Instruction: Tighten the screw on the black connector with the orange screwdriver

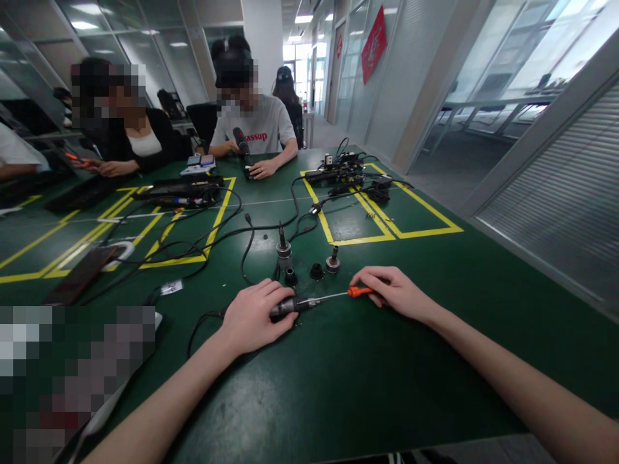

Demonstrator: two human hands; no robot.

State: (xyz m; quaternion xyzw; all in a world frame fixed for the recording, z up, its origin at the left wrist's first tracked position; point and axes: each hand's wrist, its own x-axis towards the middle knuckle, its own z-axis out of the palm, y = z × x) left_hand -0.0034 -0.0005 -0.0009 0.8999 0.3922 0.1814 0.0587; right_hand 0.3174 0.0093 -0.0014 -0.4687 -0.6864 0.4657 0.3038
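Note:
My left hand point(258, 316) presses a dark cylindrical device point(285, 308) with a cable onto the green table, fingers wrapped around its body. An orange-handled screwdriver point(360, 292) is pinched in my right hand point(394, 290). Its thin metal shaft points left, and the tip meets the device's narrow right end; the exact contact is too small to make out. Just beyond the hands stand a metal-and-black part with a thin upright shaft point(284, 250), a shorter similar part point(333, 261), and two small black caps, one of them a ribbed cap point(316, 271).
Black cables point(227, 232) run across the table point(367, 380). Dark tools and cords point(338, 171) lie around yellow tape outlines at the back right. A flat device with a blurred screen point(97, 374) is at left. Across the table, a person point(261, 125) handles a black cylindrical tool.

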